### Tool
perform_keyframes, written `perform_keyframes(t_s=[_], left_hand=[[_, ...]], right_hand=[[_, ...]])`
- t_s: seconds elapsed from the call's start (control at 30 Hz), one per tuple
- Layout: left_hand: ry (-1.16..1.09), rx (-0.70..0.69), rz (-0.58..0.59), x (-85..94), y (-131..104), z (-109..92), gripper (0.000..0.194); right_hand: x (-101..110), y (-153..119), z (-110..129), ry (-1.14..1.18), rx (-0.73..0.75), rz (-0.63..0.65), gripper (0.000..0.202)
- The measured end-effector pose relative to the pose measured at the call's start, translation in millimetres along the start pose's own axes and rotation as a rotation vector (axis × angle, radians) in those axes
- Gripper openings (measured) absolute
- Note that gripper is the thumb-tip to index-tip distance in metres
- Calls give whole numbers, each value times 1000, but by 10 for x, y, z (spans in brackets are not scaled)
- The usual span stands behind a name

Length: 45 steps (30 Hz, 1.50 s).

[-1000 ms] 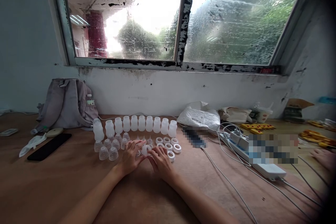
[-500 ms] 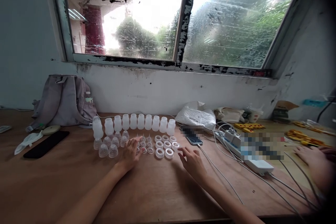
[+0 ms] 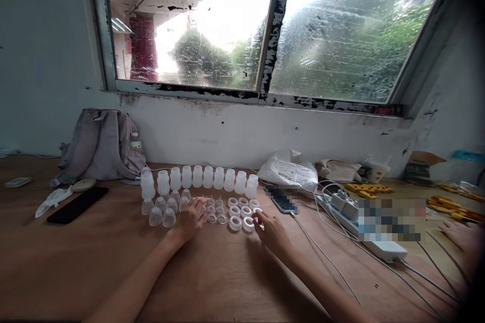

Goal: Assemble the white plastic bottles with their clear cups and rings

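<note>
My left hand (image 3: 192,218) rests low over the left side of a group of clear bottle nipples (image 3: 211,219), fingers stretched and slightly apart, covering some of them. Nothing shows in its grasp. My right hand (image 3: 273,232) is at the right edge of several white screw rings (image 3: 235,223). Its bent fingers are apart and reach the nearest rings, partly covering them. Frosted baby bottles (image 3: 208,176) stand upright in a row behind. Clear dome caps (image 3: 155,217) are grouped left of my left hand.
A phone (image 3: 282,199) on a cable and a white power strip (image 3: 386,250) lie to the right. Beyond, a co-worker's hand (image 3: 454,232) is near yellow parts (image 3: 447,202). To the left are a black phone (image 3: 78,205) and a grey backpack (image 3: 104,144). A silvery bag (image 3: 290,171) lies by the wall.
My right hand has moved left onto the edge of the rings, its fingers more bent. My left hand stays over the nipples. The view has shifted slightly.
</note>
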<state>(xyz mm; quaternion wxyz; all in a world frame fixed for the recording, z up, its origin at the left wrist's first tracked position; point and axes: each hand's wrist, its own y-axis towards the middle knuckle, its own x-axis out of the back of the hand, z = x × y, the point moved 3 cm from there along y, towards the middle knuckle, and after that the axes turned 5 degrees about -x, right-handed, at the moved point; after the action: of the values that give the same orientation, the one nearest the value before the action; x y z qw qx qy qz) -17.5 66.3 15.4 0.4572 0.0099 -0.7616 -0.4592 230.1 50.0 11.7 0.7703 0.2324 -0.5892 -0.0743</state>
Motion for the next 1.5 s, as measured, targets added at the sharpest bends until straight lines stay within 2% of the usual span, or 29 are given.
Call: perform_keyframes(t_s=[0.1, 0.17, 0.3, 0.37, 0.47, 0.53, 0.6, 0.63, 0.7, 0.77, 0.83, 0.87, 0.93, 1.0, 1.07, 1.17, 1.33, 1.43, 1.5], left_hand=[[-13, 4, -28, 255, 79, 113, 21], [12, 45, -87, 490, 123, 267, 21], [187, 209, -242, 955, 151, 784, 23], [303, 321, -306, 1111, 131, 1103, 26], [424, 497, -313, 1196, 76, 1535, 44], [390, 603, -218, 1170, 47, 1740, 50], [333, 670, -133, 1158, 46, 1824, 43], [322, 679, -134, 1184, 63, 1809, 39], [341, 641, -233, 1309, 133, 1655, 34], [346, 548, -386, 1477, 231, 1350, 36], [237, 492, -461, 1584, 323, 963, 39], [125, 470, -454, 1591, 360, 756, 40], [-160, 406, -366, 1503, 402, 340, 42], [-434, 308, -159, 1302, 384, -40, 38], [-577, 248, 30, 1086, 300, -302, 35], [-533, 173, 139, 874, 150, -430, 35], [-273, -5, 257, 710, -27, -425, 32], [-263, -10, 249, 682, -109, -442, 31], [-251, 10, 216, 734, -151, -397, 30]], right_hand=[[-52, 140, 181, 63, 53, -61, 19], [-102, 230, 320, 99, 107, -110, 19], [-197, 327, 549, 179, 195, -195, 19], [-220, 322, 616, 231, 241, -238, 20], [-228, 276, 660, 283, 308, -268, 22], [-223, 247, 657, 307, 319, -269, 22], [-213, 226, 638, 333, 310, -276, 22], [-204, 218, 627, 346, 302, -283, 22], [-173, 197, 618, 368, 294, -305, 21], [-107, 165, 652, 385, 308, -333, 20], [4, 127, 744, 394, 344, -365, 20], [74, 110, 806, 394, 360, -388, 21], [213, 97, 936, 356, 349, -429, 33], [306, 107, 1032, 296, 303, -429, 51], [316, 121, 1065, 260, 295, -350, 52], [218, 110, 977, 202, 307, -201, 39], [86, 30, 826, 44, 381, -124, 38], [66, 30, 808, -16, 448, -100, 41], [62, 74, 727, -26, 482, -108, 43]])
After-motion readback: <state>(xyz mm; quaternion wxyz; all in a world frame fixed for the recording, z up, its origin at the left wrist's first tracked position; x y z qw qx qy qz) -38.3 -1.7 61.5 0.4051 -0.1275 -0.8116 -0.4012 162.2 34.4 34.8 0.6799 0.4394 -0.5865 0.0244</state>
